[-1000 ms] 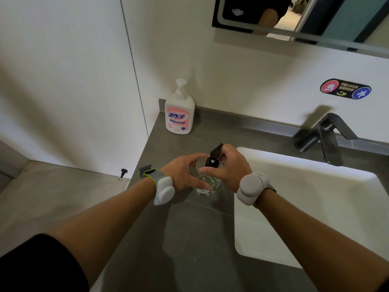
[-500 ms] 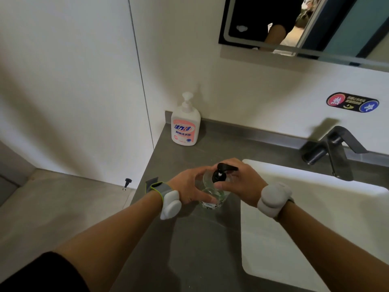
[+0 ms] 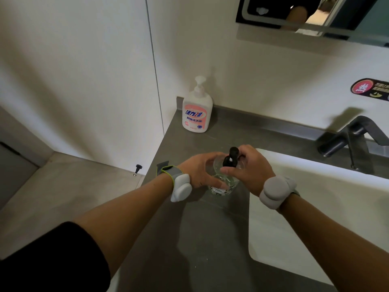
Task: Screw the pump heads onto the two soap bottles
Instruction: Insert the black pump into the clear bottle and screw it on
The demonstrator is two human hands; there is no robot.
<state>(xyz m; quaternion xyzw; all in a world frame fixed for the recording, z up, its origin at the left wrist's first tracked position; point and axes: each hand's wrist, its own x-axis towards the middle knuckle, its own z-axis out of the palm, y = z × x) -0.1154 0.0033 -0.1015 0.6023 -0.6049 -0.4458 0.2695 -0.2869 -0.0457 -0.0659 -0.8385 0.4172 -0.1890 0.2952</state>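
A clear soap bottle stands on the grey counter just left of the sink. My left hand wraps around its left side. My right hand pinches the black pump head sitting on the bottle's neck, with the nozzle pointing away from me. A white soap bottle with a pink label and a white pump head on top stands at the back of the counter against the wall.
A white basin fills the right side, with a dark faucet behind it. The counter's left edge drops to the floor. A mirror hangs above, and a sticker is on the wall.
The black pump head has turned under my right hand: its nozzle pointed right half a second ago and now points away from me. My left hand stays around the bottle.
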